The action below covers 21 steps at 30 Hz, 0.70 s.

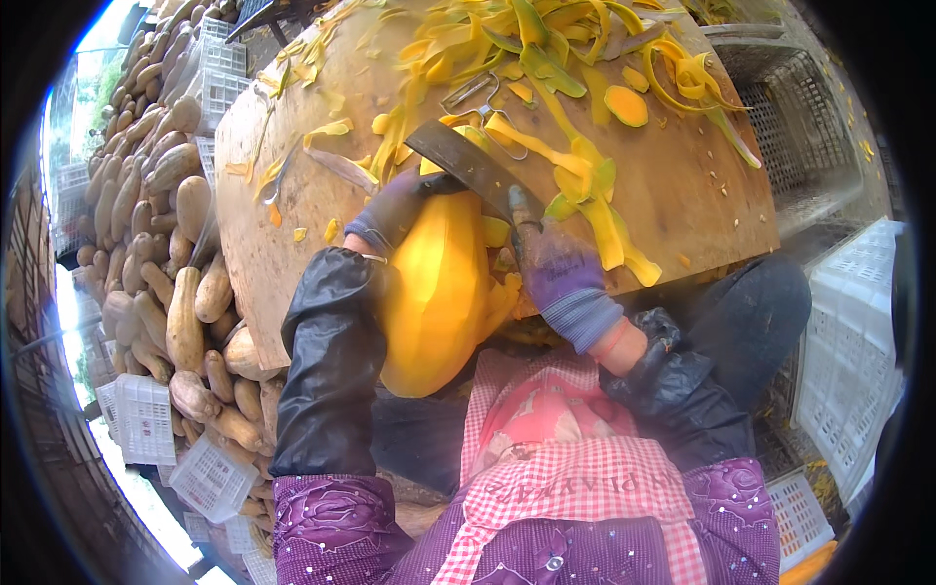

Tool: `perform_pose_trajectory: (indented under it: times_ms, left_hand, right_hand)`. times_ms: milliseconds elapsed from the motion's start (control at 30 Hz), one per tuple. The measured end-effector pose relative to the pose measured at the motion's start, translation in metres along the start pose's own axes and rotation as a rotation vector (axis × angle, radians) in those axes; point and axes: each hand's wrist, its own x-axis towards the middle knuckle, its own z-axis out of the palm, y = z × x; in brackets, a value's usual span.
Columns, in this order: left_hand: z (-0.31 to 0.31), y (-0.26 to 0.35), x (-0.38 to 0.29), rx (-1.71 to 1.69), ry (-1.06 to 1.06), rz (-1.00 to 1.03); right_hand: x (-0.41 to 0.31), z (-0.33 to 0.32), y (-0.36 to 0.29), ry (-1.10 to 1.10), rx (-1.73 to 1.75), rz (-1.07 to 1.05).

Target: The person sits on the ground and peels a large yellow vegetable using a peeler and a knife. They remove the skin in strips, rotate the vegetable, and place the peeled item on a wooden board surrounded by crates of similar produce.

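Observation:
My left hand [401,207], in a dark purple glove, grips the far end of a large peeled orange squash [435,292]. The squash hangs partly over the near edge of the wooden board [702,212], its thick end towards me. A knife with a broad dark blade [472,164] is in my right hand [559,263], also gloved. The blade lies slantwise across the far end of the squash, just beyond my left fingers; how deep it sits there is hidden. Past the blade, a metal peeler [472,91] rests among the peelings.
Long yellow-green peelings [541,44] heap the board's far side, with a cut round slice [627,106] nearby. Unpeeled tan squashes [186,318] pile up on the left among white plastic crates [216,479]. More crates [848,351] stand at my right, and a grey basket [790,124] adjoins the board.

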Motion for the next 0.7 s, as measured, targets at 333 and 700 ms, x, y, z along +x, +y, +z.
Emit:
perform_pose_trajectory:
  times_ms: [333, 700]
  left_hand:
    - [0.016, 0.008, 0.005, -0.198, 0.049, -0.094]
    - [0.001, 0.018, -0.008, -0.323, 0.076, -0.197]
  right_hand:
    - [0.088, -0.035, -0.01, -0.029, -0.016, -0.144]
    - [0.011, -0.004, 0.017, 0.061, 0.155, -0.049]
